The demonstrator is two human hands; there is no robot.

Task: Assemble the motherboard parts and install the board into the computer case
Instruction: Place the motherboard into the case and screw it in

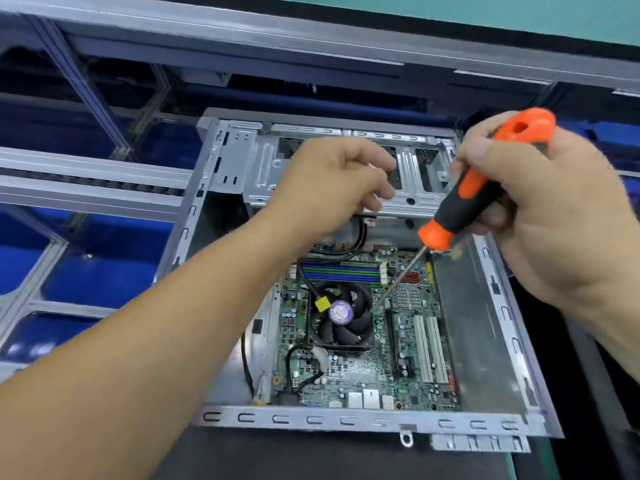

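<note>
Motherboard [363,341] lies flat inside the open metal computer case [346,419], green board facing up, black CPU fan [341,315] near its middle with a purple sticker on the hub and a yellow tag beside it. Blue and green memory slots [341,271] run along the fan's far side; two white expansion slots [431,348] sit to its right.

Right hand [554,202] is raised above the case's right edge, fingers curled round the orange-and-black handle of a screwdriver [460,209]. Shaft slants down and left, tip at the fan's right edge; whether it sits on a screw cannot be told.

Left hand [332,185] reaches in over the drive cage [408,174] at the far end, forearm stretched across from lower left, fingers curled under. Whether they pinch anything cannot be told.

Case rests on a dark work surface [311,455]; blue bins [104,278] in grey shelving to the left.
</note>
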